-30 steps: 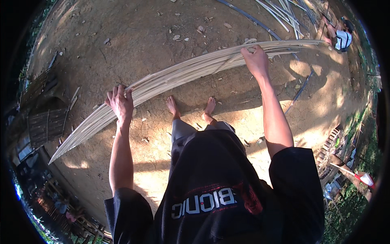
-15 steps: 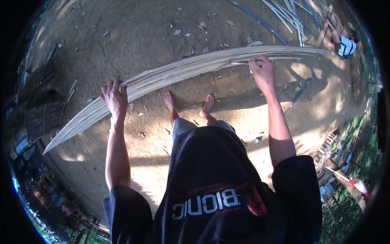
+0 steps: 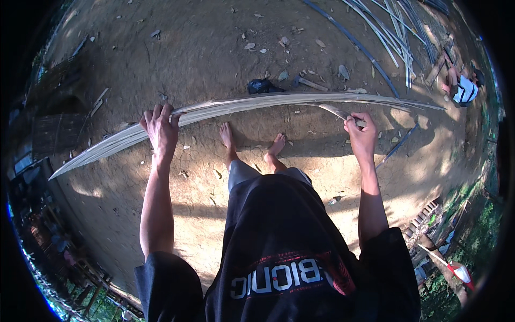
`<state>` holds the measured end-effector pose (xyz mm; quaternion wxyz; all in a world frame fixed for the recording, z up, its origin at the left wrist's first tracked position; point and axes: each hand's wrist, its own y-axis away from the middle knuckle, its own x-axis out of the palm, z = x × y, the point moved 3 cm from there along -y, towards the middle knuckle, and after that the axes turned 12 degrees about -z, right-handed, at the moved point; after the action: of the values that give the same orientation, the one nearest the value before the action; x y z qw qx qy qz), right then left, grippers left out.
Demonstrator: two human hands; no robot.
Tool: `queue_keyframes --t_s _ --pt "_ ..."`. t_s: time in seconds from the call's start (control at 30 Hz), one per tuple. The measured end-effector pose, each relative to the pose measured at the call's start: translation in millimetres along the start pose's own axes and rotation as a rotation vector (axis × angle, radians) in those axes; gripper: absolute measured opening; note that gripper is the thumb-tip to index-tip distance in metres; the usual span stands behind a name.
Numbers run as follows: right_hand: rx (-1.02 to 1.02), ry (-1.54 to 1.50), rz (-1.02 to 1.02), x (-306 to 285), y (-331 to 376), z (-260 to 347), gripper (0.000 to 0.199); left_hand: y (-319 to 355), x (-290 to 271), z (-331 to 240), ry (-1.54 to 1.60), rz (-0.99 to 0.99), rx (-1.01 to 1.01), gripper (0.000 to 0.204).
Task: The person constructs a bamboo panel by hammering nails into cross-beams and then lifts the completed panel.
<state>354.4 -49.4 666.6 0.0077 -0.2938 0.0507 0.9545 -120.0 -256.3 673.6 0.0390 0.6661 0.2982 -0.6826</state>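
A long bundle of thin pale bamboo strips point(image 3: 241, 104) stretches across the view at chest height, from lower left to upper right. My left hand point(image 3: 159, 129) is closed over the bundle near its left third. My right hand point(image 3: 361, 134) pinches a single strip point(image 3: 335, 111) that curls away from the bundle's underside. Below the strips my two bare feet point(image 3: 252, 142) stand on packed dirt.
More long bamboo strips and poles point(image 3: 386, 27) lie on the ground at the upper right. A seated person point(image 3: 462, 88) works beside them. A dark bundle point(image 3: 261, 85) and scraps lie on the dirt ahead. Woven panels point(image 3: 56, 131) sit at the left.
The bundle has shifted left through my hands and dropped lower. My right hand has let go of the whole bundle and now pinches one strip peeling off it.
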Motion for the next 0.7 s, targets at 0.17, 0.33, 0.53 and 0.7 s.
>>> queue_keyframes --t_s 0.17,0.33,0.53,0.7 --pt "0.038 -0.028 0.003 -4.9 6.5 -4.6 0.012 -1.7 -3.1 -3.7 0.017 0.001 0.004 0.022" --pt "0.075 -0.055 0.009 -9.7 18.1 -4.0 0.012 -0.2 -6.4 -3.7 0.017 0.020 -0.010 0.022" --pt "-0.014 -0.136 -0.031 -16.0 29.0 -14.2 0.014 1.5 -6.7 -5.7 0.018 0.021 -0.008 0.022" --pt "-0.041 -0.106 0.021 -22.6 29.1 -16.8 0.013 3.2 -6.3 -3.4 0.013 0.012 0.003 0.024"
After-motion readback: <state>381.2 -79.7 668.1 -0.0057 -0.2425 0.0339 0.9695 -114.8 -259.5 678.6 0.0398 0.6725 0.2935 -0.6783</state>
